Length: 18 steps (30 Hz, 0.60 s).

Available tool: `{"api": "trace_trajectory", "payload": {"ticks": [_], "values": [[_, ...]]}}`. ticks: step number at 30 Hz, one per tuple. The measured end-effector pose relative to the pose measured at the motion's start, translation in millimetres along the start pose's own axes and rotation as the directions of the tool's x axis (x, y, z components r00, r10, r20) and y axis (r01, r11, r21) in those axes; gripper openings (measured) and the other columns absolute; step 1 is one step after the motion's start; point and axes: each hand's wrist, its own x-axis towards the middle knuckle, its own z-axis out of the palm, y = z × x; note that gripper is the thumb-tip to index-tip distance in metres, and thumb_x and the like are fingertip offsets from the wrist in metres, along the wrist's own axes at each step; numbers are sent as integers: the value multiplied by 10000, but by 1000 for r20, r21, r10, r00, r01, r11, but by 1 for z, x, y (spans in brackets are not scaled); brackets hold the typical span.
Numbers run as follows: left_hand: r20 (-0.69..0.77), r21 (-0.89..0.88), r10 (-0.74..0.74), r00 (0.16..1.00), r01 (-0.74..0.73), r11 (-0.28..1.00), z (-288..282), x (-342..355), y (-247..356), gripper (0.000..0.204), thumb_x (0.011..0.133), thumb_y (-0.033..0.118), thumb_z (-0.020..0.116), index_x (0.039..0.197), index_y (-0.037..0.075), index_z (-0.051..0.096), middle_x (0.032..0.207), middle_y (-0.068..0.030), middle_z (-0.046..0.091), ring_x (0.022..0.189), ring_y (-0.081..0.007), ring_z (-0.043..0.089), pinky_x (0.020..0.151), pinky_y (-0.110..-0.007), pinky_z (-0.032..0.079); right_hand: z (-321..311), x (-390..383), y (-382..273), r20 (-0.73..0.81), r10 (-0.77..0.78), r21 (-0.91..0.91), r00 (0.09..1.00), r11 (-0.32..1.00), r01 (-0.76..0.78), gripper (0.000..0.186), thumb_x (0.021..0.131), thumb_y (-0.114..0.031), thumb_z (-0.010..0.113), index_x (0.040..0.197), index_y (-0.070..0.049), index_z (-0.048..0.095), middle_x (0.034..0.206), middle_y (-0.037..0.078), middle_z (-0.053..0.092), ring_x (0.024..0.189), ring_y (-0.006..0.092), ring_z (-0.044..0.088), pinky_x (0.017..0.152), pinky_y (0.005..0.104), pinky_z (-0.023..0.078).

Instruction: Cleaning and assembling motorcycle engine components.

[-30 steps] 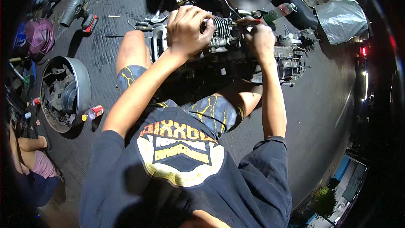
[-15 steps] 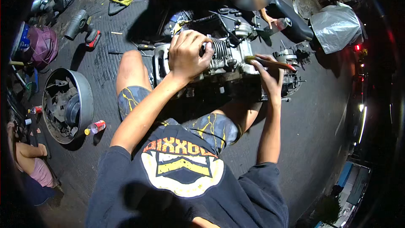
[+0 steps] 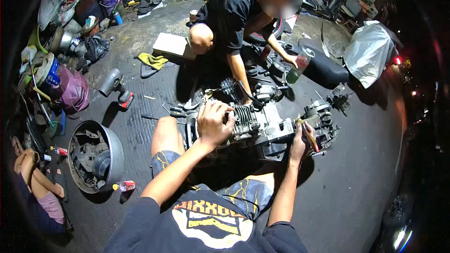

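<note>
A grey metal engine (image 3: 274, 124) with a finned cylinder lies before my knees. My left hand (image 3: 215, 122) is curled over its left end, beside the fins, gripping it; the fingertips are partly hidden. My right hand (image 3: 298, 147) holds a slim brush (image 3: 309, 136) with a wooden-looking handle and an orange-red end. Its bristles point up and away, beside the engine's right end. Just right of that hand sits another round metal engine part (image 3: 323, 126).
Opposite me a co-worker (image 3: 234, 18) bends down, one hand behind the engine, the other holding a clear bottle (image 3: 300, 65). Leftward are a metal basin (image 3: 117, 154) of parts, a small bottle (image 3: 124, 186), a cordless tool (image 3: 124, 98) and a yellow-grey glove (image 3: 152, 61). A black seat (image 3: 321, 63) lies far right.
The view has tilted up, showing more of the co-worker. My right hand has drawn the brush off the engine casing to the right and turned its handle toward me. My left hand stays on the engine.
</note>
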Motion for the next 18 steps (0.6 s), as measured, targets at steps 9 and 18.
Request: {"api": "trace_trajectory", "payload": {"ticks": [9,18], "values": [[7,66,36,999,-36,997,5,9,2,89,818,162,718,900,128,724,959,-64,698,1010,-277,637,882,-406,473,5,6,10,-115,-80,-181,990,982,58,169,909,-97,767,1018,13,699,959,106,727,845,215,693,787,330,549],[15,62,10,1000,-11,998,5,5,-2,88,847,158,699,922,118,724,977,-80,708,1035,-307,644,924,-417,473,6,1,12,-48,3,-36,999,999,-4,188,911,-63,767,1067,7,690,982,91,713,882,171,676,818,315,543]]}}
